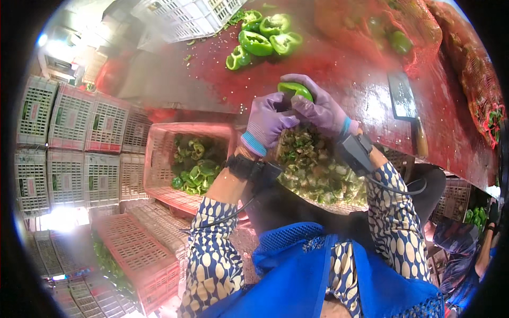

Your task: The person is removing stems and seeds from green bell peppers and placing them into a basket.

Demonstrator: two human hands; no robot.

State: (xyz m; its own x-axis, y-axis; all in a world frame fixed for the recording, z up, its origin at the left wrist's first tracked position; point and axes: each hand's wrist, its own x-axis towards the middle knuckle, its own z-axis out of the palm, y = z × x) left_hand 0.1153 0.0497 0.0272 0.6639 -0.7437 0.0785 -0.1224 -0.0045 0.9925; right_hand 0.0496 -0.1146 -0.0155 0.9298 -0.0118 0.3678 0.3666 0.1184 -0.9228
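Note:
A cut green bell pepper (297,89) is held over the near edge of the red table. My right hand (321,108), in a purple glove, wraps around its right side with the thumb across the cut opening. My left hand (268,117), gloved alike, is closed against the pepper's left side; its fingertips are partly hidden. Directly below lies a heap of pepper cores and seeds (328,175). On the tabletop beyond my hands rest several hollowed pepper halves (257,43). A wide-bladed cleaver (402,96) lies to the right, its wooden handle toward me.
A pink crate (150,159) with green pepper pieces stands left of my knees. Stacked crates (69,116) line the left side. A white crate (193,20) sits on the table's far left. Red mesh sacks (461,63) lie at right. Another person's arm (483,254) shows lower right.

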